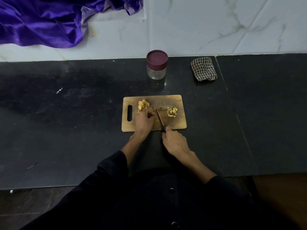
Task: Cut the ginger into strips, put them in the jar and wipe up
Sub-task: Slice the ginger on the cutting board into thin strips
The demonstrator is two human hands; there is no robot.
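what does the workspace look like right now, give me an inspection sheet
surface: dark stone counter, smudged, a few pale specks.
job's things: wooden cutting board holding two ginger piles, slices on the left, strips on the right; knife blade on the board; glass jar behind, maroon lid on, looks empty; checked cloth folded to its right.
clutter: purple satin fabric on the ledge at back left.
grippers: left hand pressing down on the board; right hand gripping the knife handle.
cables: nothing seen.
surroundings: marble-look wall tiles.
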